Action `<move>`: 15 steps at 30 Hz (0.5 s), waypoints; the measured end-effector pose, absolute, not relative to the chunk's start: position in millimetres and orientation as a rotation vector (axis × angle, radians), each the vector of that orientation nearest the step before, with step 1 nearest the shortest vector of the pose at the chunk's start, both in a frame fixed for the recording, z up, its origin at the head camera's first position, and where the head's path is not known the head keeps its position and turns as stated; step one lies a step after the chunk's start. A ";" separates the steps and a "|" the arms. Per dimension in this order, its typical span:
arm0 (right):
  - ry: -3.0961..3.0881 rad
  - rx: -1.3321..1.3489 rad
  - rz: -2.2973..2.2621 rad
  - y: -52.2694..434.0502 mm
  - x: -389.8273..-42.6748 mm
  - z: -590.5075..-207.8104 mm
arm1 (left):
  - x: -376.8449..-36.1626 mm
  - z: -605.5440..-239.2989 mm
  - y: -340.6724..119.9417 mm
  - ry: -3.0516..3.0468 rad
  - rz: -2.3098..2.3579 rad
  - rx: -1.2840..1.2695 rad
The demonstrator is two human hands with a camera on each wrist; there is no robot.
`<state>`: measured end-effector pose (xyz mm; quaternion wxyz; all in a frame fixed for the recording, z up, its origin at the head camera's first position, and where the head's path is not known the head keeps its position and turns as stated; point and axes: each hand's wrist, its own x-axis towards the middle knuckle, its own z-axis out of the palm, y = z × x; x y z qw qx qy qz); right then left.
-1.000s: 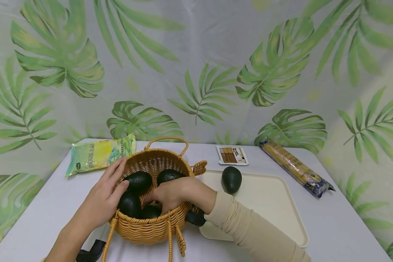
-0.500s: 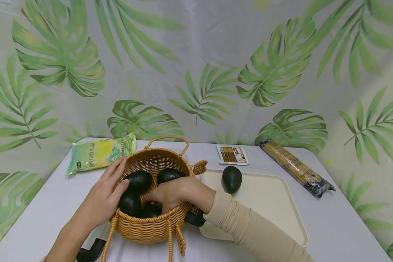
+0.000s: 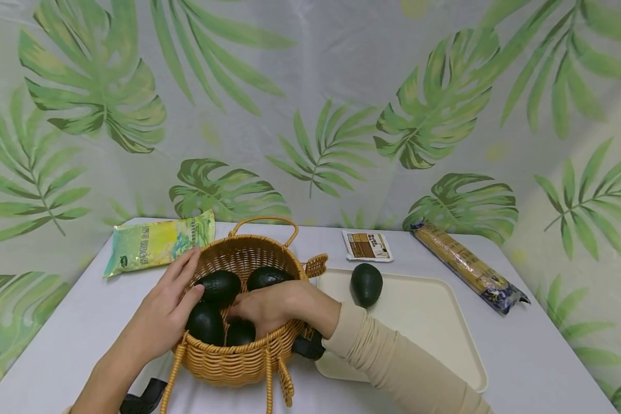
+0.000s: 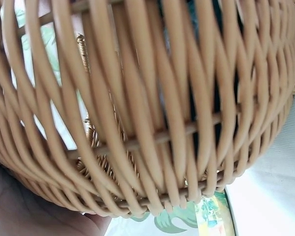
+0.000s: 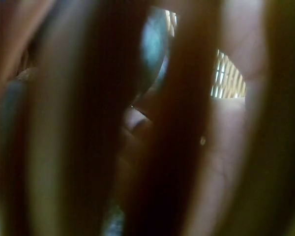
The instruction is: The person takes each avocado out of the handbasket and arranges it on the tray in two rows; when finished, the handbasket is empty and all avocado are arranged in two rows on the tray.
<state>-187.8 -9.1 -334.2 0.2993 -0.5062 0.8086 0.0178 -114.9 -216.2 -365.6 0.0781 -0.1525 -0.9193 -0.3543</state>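
A wicker basket (image 3: pixel 222 368) stands on the table with several dark green avocados (image 3: pixel 222 286) inside. My left hand (image 3: pixel 163 313) grips its left rim, thumb over the inner side beside the avocados and fingers along the outside. In the left wrist view the woven wall (image 4: pixel 137 108) fills most of the picture. My right hand (image 3: pixel 276 305) reaches over the right rim into the basket, right at a front avocado (image 3: pixel 241 333); its fingertips are partly hidden, and I cannot tell whether they hold it. Blurred wicker strands cover most of the right wrist view.
Right of the basket, a cream tray (image 3: pixel 424 322) bears one avocado (image 3: pixel 366 284) near its back left. Behind lie a yellow-green packet (image 3: pixel 155 244), a small white-and-brown packet (image 3: pixel 367 245) and a long pack of noodles (image 3: pixel 466 264). Basket handles (image 3: pixel 269 374) stick out towards me.
Inside the basket, my right hand's fingers have shifted slightly, and the front avocado beside them sits a little differently and shows more. The left hand and basket stay put.
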 end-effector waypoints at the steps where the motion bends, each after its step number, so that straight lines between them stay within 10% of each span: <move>1: 2.156 -1.353 0.050 -9.2 -187.6 -334.5 | -114.9 -365.6 -216.3 -2.754 -1.060 -0.455; 15: 2.073 -1.351 -0.060 -8.2 -191.9 -334.0 | -115.7 -365.5 -217.1 -2.767 -1.089 -0.450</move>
